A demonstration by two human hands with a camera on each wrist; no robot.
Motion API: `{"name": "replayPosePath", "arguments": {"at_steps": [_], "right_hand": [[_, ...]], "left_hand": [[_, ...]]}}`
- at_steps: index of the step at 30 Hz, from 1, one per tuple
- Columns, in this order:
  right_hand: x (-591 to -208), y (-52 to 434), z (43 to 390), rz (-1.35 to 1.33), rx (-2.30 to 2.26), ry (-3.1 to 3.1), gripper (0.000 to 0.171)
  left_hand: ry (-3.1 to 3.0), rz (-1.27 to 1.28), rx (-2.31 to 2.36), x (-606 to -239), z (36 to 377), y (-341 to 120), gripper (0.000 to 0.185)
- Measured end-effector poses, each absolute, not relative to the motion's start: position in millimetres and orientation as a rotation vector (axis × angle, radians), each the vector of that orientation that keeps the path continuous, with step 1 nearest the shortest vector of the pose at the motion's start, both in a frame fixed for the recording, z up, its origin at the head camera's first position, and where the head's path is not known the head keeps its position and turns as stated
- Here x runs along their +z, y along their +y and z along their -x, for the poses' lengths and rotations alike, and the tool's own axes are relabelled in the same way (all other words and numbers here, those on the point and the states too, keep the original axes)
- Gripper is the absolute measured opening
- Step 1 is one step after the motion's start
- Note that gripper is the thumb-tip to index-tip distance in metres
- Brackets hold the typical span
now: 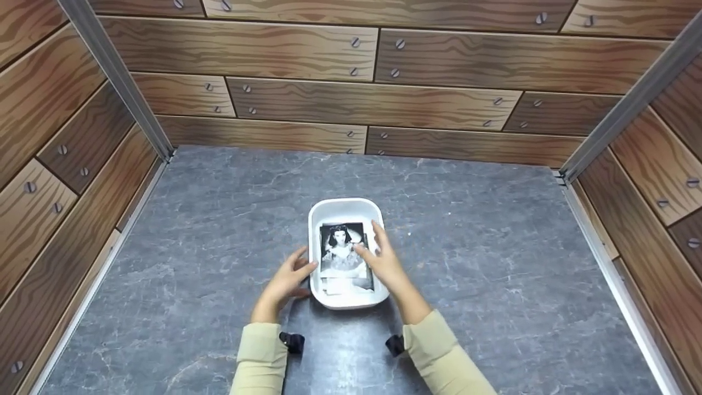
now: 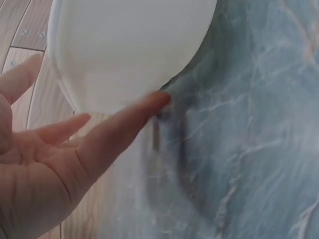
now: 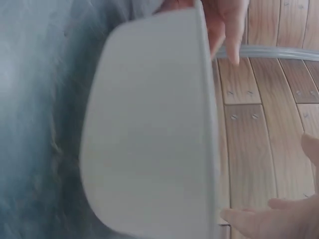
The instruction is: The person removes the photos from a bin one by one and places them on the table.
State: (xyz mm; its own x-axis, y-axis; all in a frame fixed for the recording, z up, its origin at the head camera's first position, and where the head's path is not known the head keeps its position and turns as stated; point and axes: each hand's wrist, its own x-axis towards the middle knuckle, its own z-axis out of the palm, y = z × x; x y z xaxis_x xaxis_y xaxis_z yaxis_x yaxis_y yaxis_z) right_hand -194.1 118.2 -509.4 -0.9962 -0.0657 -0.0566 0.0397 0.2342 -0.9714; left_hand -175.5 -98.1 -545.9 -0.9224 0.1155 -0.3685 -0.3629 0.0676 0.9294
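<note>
A white plastic tub (image 1: 351, 303) with rounded corners holds black-and-white photo prints (image 1: 341, 249); the top one pictures a figure with dark hair. Along the tub's left side is my left hand (image 1: 285, 281), fingers spread, its thumb by the rim. In the left wrist view one outstretched finger (image 2: 124, 122) reaches the lower edge of the tub wall (image 2: 132, 55). My right hand (image 1: 386, 263) is over the right rim, its thumb above the prints and its other fingers loosely extended. The right wrist view shows the tub's outer wall (image 3: 149, 119) beside these fingers (image 3: 244, 219).
The tub stands on a dark grey marbled tabletop (image 1: 219, 247). Wood-plank-patterned panels (image 1: 307, 99) rise at the back and both sides, with metal corner posts (image 1: 118, 77). Both sleeved forearms come in from the front, each with a black wrist device (image 1: 293, 343).
</note>
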Motion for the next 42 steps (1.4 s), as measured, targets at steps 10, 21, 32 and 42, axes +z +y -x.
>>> {"name": "replayPosePath", "arguments": {"at_steps": [10,21,32,42], "right_hand": [[-533,103,200,-0.295,-1.829,2.261,0.079],[-546,87,212,-0.467,-1.632,2.332,0.08],[-553,74,214,-0.497,-1.468,2.507,0.077],[-552,83,215,-0.475,-1.609,2.483,0.065]], "left_hand": [[1.888,0.167,1.998,-558,177,-101,0.07],[1.868,0.176,2.019,-559,176,-101,0.072],[1.801,0.158,2.086,-562,174,-106,0.074],[1.76,0.168,2.109,-561,176,-102,0.073]]}}
